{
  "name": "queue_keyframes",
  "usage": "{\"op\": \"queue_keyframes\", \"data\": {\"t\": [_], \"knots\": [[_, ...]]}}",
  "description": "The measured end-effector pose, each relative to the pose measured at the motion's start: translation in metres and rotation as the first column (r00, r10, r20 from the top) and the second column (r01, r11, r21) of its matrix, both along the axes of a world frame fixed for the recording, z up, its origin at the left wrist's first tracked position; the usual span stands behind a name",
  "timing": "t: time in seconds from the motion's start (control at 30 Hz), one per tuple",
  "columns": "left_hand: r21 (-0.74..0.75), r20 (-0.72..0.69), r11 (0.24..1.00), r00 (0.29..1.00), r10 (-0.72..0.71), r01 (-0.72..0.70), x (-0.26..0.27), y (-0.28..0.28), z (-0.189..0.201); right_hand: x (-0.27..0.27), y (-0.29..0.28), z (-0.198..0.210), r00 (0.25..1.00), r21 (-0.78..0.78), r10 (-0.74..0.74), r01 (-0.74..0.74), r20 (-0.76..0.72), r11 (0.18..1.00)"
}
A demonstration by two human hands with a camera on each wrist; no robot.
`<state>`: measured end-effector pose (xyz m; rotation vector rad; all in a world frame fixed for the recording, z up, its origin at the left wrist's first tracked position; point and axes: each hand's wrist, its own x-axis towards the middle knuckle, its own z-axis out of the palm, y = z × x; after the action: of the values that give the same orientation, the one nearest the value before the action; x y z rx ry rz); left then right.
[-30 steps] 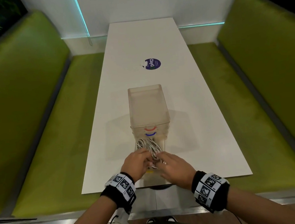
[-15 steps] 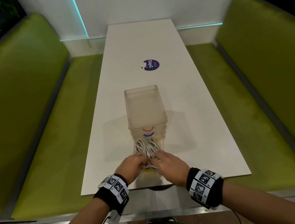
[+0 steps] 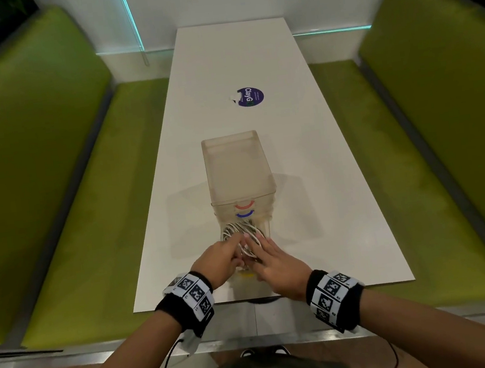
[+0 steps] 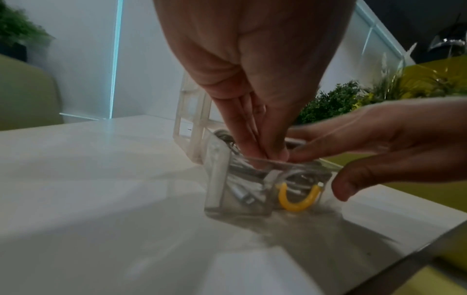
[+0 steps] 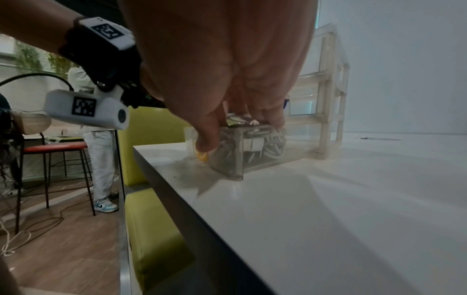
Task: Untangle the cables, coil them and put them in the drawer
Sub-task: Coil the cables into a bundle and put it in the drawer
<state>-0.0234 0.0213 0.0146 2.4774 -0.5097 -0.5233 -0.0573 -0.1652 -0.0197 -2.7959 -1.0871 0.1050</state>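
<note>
Both your hands press the coiled cables down into the open bottom drawer.

Your left hand [image 3: 218, 260] reaches in with straight fingers on the cables [image 3: 240, 231], a narrow grip holding nothing; your right hand [image 3: 277, 263] lies flat over them, fingers relaxed. Only the left wrist view shows the drawer [image 4: 267, 189] front with its yellow handle [image 4: 297, 199] and plugs behind it, though blurred. The drawer sits near the table [image 3: 328, 204] edge; bare table lies to both sides.
</note>
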Motion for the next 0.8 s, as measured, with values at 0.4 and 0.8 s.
{"op": "queue_keyframes", "data": {"t": [0.4,0.8], "knots": [[-0.019,0.026,1.000,0.999,0.025,-0.024,-0.003,-0.003,-0.010,-0.004,0.003,0.004,0.998,0.038,-0.059,0.057,0.038,0.998],[-0.367,0.323,0.912,0.895,0.308,-0.182,0.017,0.018,0.023,-0.001,0.002,0.001,1.000,0.020,-0.009,0.010,-0.013,1.000]]}}
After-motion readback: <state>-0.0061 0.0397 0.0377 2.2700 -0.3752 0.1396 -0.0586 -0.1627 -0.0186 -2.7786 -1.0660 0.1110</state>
